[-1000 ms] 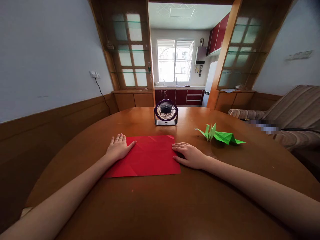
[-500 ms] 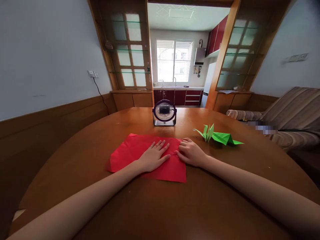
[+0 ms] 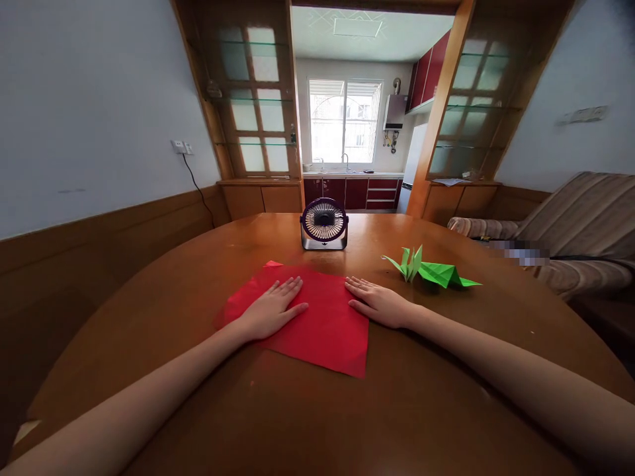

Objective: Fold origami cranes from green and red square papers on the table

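Note:
A sheet of red paper (image 3: 322, 330) lies on the brown table, its near corner pointing toward me and a small flap raised at its far left edge. My left hand (image 3: 272, 307) rests flat on the left part of the sheet, fingers stretched out and thumb apart. On the sheet's right edge lies my right hand (image 3: 380, 303), fingers extended toward the left, palm down. Neither hand grips anything. Beyond my right hand sit a light green folded paper crane (image 3: 409, 264) and a brighter green folded paper piece (image 3: 444, 274) touching or close to it.
A small dark purple fan (image 3: 324, 221) stands on the table (image 3: 317, 430) behind the red paper. To the right is a striped armchair (image 3: 585, 218). A power cord (image 3: 196, 182) hangs from a socket on the left wall. A kitchen lies beyond the table.
My left hand has slid left and slightly toward me across the paper. My right hand's curled fingers have straightened. The red sheet has turned a little, its near right corner now closer to me.

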A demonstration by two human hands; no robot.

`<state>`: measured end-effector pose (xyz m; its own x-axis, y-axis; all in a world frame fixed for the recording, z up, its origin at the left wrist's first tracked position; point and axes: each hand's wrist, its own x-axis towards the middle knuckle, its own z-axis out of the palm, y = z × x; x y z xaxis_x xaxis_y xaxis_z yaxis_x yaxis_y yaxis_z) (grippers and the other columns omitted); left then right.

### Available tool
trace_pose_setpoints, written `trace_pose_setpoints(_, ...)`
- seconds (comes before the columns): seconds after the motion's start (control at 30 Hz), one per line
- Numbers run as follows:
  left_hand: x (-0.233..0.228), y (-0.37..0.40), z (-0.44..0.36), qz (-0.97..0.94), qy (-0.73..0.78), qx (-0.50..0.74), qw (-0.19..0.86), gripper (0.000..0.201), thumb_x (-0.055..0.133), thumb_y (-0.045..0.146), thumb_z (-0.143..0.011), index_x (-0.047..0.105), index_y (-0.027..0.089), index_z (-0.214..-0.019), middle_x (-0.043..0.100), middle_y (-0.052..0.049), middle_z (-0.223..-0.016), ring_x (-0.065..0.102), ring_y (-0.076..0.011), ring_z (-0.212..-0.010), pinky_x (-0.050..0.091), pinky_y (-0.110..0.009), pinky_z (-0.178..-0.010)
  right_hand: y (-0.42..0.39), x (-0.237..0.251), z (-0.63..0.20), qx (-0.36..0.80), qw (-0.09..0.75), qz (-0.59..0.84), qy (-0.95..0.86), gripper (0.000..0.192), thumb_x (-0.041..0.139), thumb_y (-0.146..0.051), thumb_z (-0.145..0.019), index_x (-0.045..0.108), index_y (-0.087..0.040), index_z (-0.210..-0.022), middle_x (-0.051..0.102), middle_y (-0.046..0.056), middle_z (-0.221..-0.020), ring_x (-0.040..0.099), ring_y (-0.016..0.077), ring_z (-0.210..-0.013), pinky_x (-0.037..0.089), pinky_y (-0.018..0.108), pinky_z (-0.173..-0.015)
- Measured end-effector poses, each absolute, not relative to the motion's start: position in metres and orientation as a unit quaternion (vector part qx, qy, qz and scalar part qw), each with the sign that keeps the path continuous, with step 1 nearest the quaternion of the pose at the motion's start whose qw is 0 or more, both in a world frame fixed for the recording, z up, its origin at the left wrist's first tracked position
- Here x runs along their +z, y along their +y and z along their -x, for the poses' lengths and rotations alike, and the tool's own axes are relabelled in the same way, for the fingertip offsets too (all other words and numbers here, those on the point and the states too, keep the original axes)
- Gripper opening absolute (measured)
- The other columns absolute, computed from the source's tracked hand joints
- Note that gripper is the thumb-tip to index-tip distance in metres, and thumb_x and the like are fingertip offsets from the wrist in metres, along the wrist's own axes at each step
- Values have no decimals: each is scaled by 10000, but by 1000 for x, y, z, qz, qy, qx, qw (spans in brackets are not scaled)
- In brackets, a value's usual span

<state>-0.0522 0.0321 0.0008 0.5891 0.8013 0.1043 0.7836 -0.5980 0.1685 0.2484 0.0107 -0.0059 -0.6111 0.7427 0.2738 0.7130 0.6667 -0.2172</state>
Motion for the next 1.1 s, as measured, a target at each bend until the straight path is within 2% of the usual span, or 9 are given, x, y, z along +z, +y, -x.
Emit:
trace_pose_setpoints(0.13, -2, 38, 89, -856, 511, 76, 28, 729, 276, 619, -934, 247, 164, -1503, 214, -84, -1555, 201, -233, -1449, 138, -416, -1189, 11, -7, -249, 40, 176, 407, -896, 566, 365, -451, -985, 426, -94, -1420, 379, 157, -1481, 325, 258, -1402, 282, 456, -1175)
trace_pose_setpoints(0.3, -4, 42, 126, -831, 553, 66, 14, 752, 241, 626, -926, 225, 148, -1506, 194, -93, -1555, 186, -250, -1452, 132, -442, -1184, 10, -4, -249, 21, 147, 413, -899, 599, 333, -451, -992, 407, -43, -1423, 378, 181, -1482, 323, 257, -1405, 276, 425, -1180)
trace_pose_setpoints(0.43, -3, 49, 136, -811, 583, 46, -6, 776, 240, 618, -919, 215, 114, -1509, 160, -105, -1563, 152, -261, -1458, 84, -474, -1186, 5, -1, -247, 3, 156, 409, -899, 580, 343, -457, -988, 445, -61, -1400, 435, 185, -1450, 379, 274, -1377, 327, 450, -1143)
trace_pose_setpoints(0.57, 6, 60, 127, -783, 598, 105, -132, 675, 303, 501, -924, 413, 65, -1427, 250, -159, -1545, 168, -307, -1454, 86, -516, -1177, -1, 1, -247, -35, 193, 401, -895, 495, 419, -461, -961, 562, -119, -1289, 584, 182, -1286, 546, 308, -1191, 433, 497, -1011)
trace_pose_setpoints(0.67, 13, 59, 101, -831, 496, 166, -190, 537, 310, 397, -949, 561, 79, -1302, 324, -173, -1522, 241, -297, -1435, 80, -493, -1186, -3, 3, -246, -49, 203, 402, -892, 413, 466, -422, -944, 620, -122, -1183, 638, 165, -1114, 586, 284, -1040, 468, 463, -925)
trace_pose_setpoints(0.77, 15, 44, 65, -882, 413, 199, -110, 461, 340, 441, -963, 622, 190, -1227, 434, -97, -1471, 390, -267, -1358, 217, -473, -1164, -4, 5, -247, -53, 209, 403, -890, 334, 488, -388, -932, 645, -143, -1097, 635, 137, -1015, 578, 261, -965, 465, 437, -881)
trace_pose_setpoints(0.87, 17, 22, 41, -932, 323, 161, 36, 495, 430, 531, -935, 556, 247, -1321, 430, -74, -1476, 423, -263, -1333, 323, -438, -1117, -3, 7, -248, -70, 204, 406, -888, 271, 490, -356, -927, 661, -155, -990, 620, 110, -913, 571, 240, -875, 454, 419, -838)
trace_pose_setpoints(1.0, 21, 6, 42, -946, 274, 79, 152, 620, 514, 585, -884, 379, 349, -1441, 270, -22, -1563, 257, -302, -1428, 221, -486, -1158, -1, 7, -253, -67, 202, 405, -889, 235, 493, -311, -919, 668, -156, -905, 619, 102, -872, 581, 232, -838, 458, 412, -817)
trace_pose_setpoints(1.1, 24, 9, 54, -944, 272, 55, 181, 705, 574, 604, -838, 319, 382, -1457, 219, -2, -1578, 184, -312, -1450, 187, -506, -1164, 2, 4, -257, -1, 234, 382, -894, 246, 501, -314, -925, 672, -159, -1009, 626, 141, -1133, 584, 259, -1059, 455, 432, -935)
